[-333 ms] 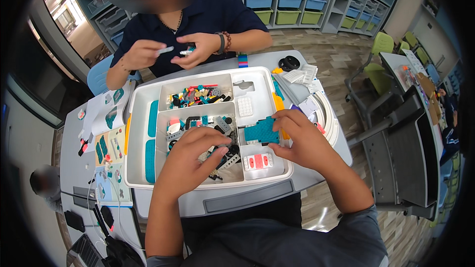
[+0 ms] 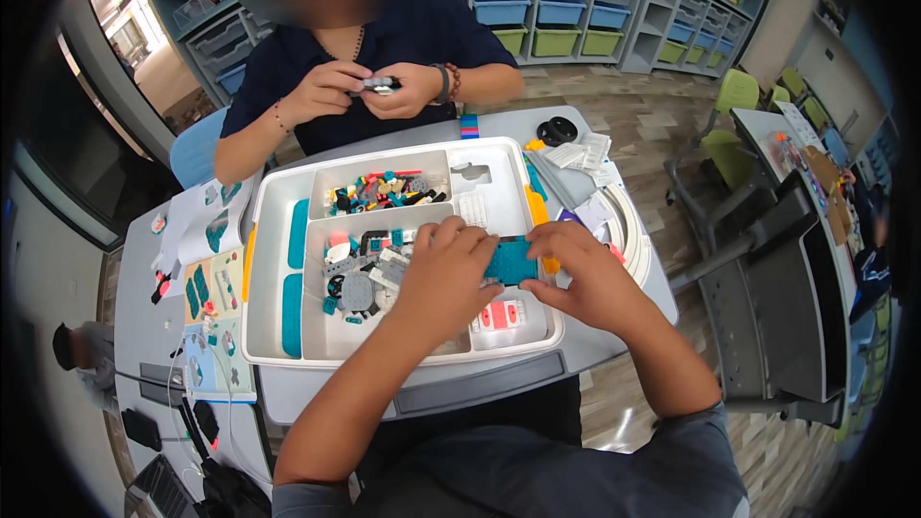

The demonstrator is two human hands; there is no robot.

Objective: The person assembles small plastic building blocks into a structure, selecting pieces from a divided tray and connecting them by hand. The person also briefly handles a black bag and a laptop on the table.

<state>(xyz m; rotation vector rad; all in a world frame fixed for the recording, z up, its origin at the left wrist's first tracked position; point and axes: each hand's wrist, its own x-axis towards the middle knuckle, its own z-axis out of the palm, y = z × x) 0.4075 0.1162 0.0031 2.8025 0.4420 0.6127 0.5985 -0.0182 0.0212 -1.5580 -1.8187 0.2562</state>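
Observation:
Over the right part of the white tray (image 2: 271,350), my right hand (image 2: 593,267) pinches the right end of a flat teal building-brick plate (image 2: 512,261) between thumb and fingers. My left hand (image 2: 443,276) is at the plate's left end, its fingers bent and closed against that edge. Its fingers cover that end, and any small piece in them is hidden. Below the plate, a white and coral brick block (image 2: 499,316) lies in the tray. Left of my left hand is a compartment of mixed grey, black, white and teal bricks (image 2: 360,290).
Across the table, a person (image 2: 384,86) holds small grey and white parts in both hands. A back compartment holds small colourful pieces (image 2: 386,190). Picture instruction sheets (image 2: 213,302) lie left of the tray; black wheels (image 2: 556,130) and white parts (image 2: 580,152) lie to its right.
My left hand has moved right, from above the brick compartment to the teal plate's left end. My right hand stays at the plate. The other person's hands have come together.

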